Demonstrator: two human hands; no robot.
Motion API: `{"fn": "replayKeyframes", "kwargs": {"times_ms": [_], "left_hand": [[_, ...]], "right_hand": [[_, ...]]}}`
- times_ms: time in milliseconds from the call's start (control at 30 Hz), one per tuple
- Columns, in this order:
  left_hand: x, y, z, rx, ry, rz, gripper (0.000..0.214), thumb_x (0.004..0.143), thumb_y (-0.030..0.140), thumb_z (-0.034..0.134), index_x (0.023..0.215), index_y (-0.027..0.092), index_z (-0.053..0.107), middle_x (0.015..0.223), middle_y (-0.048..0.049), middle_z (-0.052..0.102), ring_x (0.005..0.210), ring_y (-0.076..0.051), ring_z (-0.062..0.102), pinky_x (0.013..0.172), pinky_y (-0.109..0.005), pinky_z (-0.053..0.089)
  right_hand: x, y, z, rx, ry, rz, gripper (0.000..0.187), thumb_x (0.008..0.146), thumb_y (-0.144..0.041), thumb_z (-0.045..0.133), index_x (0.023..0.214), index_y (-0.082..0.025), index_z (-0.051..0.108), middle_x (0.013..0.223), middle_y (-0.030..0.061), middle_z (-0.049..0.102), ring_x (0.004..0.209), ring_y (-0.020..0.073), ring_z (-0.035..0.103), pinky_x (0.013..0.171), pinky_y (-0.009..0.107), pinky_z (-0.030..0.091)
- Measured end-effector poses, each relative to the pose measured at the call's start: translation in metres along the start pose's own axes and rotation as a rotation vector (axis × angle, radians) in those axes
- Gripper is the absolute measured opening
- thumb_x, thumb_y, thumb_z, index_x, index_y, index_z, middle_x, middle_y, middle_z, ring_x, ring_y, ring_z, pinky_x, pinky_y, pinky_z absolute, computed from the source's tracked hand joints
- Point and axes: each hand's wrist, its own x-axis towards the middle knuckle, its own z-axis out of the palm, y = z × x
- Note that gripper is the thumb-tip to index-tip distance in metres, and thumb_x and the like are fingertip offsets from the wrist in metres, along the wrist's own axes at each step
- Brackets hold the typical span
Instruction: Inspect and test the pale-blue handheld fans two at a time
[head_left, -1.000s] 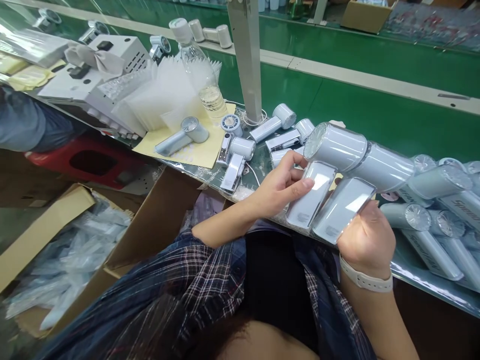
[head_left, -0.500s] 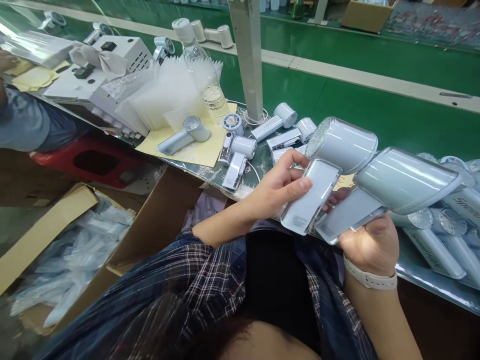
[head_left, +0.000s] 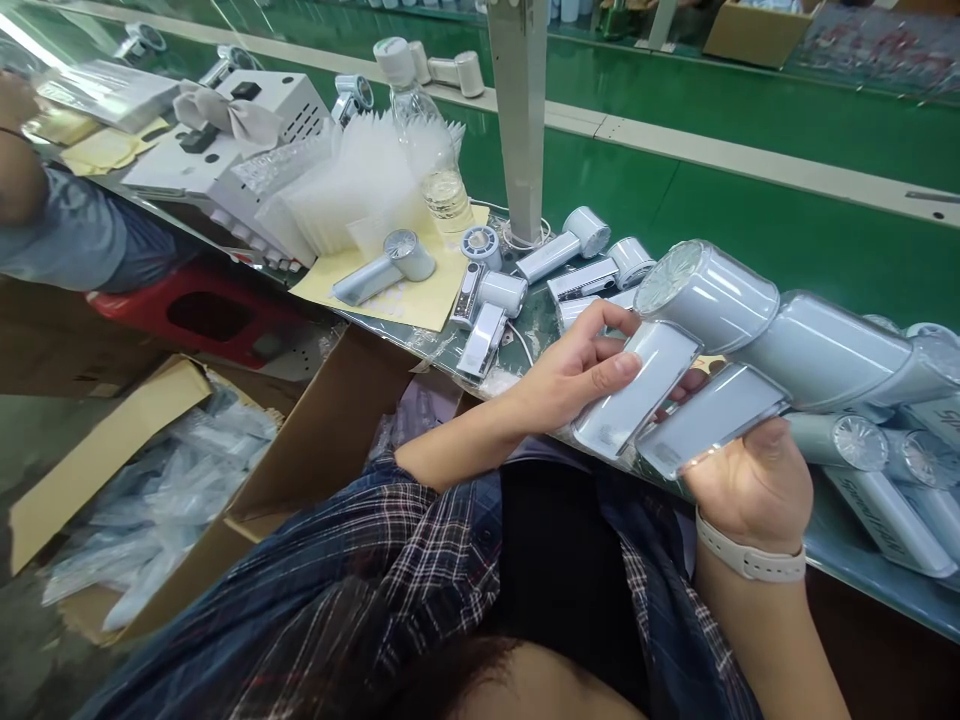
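My left hand [head_left: 581, 372] grips the handle of a pale blue handheld fan [head_left: 675, 330], thumb laid across its glossy face. My right hand [head_left: 754, 480] is closed around the handle of a second handheld fan [head_left: 795, 370], held side by side with the first, barrels pointing up and right. A white band sits on my right wrist. Both fans hover above the table edge [head_left: 862, 575], in front of my plaid shirt.
More fans [head_left: 877, 470] lie in rows at the right; several loose ones [head_left: 487, 300] and a fan on yellow paper [head_left: 386, 268] sit left of centre. A water bottle [head_left: 427, 150], a metal post [head_left: 521, 120], plastic sleeves, a cardboard box of bags [head_left: 150, 490] and another person's arm [head_left: 52, 220] are at left.
The fan in my right hand has swung from tilted outward back alongside the left one. The view shifted slightly to the left.
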Motion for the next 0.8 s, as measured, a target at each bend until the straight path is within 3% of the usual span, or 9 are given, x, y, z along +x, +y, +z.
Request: {"fn": "replayKeyframes", "kwargs": {"times_ms": [167,233,400,567,800], "left_hand": [[0.002,0.0,-0.001,-0.016,0.087,-0.013,0.068,0.087,0.065,0.085,0.125,0.028,0.042,0.102,-0.0009,0.071,0.073,-0.017,0.075,0.068,-0.031,0.061],[0.004,-0.001,-0.003,-0.046,0.086,-0.053,0.073,0.082,0.064,0.089,0.125,0.025,0.046,0.094,0.0004,0.069,0.07,-0.015,0.071,0.07,-0.031,0.058],[0.011,-0.008,-0.003,-0.132,0.069,-0.166,0.071,0.077,0.068,0.09,0.117,0.018,0.059,0.076,0.0042,0.056,0.061,-0.01,0.056,0.059,-0.026,0.043],[0.018,-0.011,0.001,-0.194,0.1,-0.113,0.055,0.092,0.069,0.068,0.11,0.017,0.064,0.089,-0.0042,0.069,0.067,-0.015,0.064,0.062,-0.031,0.053],[0.016,-0.007,0.0,-0.125,0.019,-0.046,0.061,0.087,0.059,0.078,0.128,0.02,0.057,0.104,-0.0071,0.079,0.081,-0.023,0.079,0.073,-0.036,0.062]], "right_hand": [[0.003,0.004,-0.002,0.012,-0.016,-0.009,0.044,0.086,-0.063,0.086,0.116,-0.031,0.082,0.125,0.0072,0.081,0.114,0.0314,0.076,0.092,0.056,0.069],[0.005,0.003,-0.003,0.023,-0.015,0.005,0.041,0.091,-0.063,0.082,0.118,-0.033,0.081,0.127,0.0058,0.08,0.113,0.0305,0.076,0.093,0.056,0.068],[0.009,0.0,0.006,0.026,0.003,0.079,0.04,0.095,-0.056,0.063,0.112,-0.026,0.082,0.091,0.0061,0.075,0.076,0.025,0.07,0.063,0.043,0.064],[0.008,-0.002,0.02,0.025,0.0,0.023,0.034,0.092,-0.051,0.065,0.095,-0.022,0.081,0.072,0.0044,0.068,0.061,0.0201,0.063,0.055,0.034,0.056],[0.0,-0.024,0.026,0.058,-0.092,-0.101,0.026,0.088,-0.05,0.076,0.083,-0.025,0.076,0.071,0.0025,0.07,0.054,0.0189,0.061,0.053,0.035,0.051]]}}
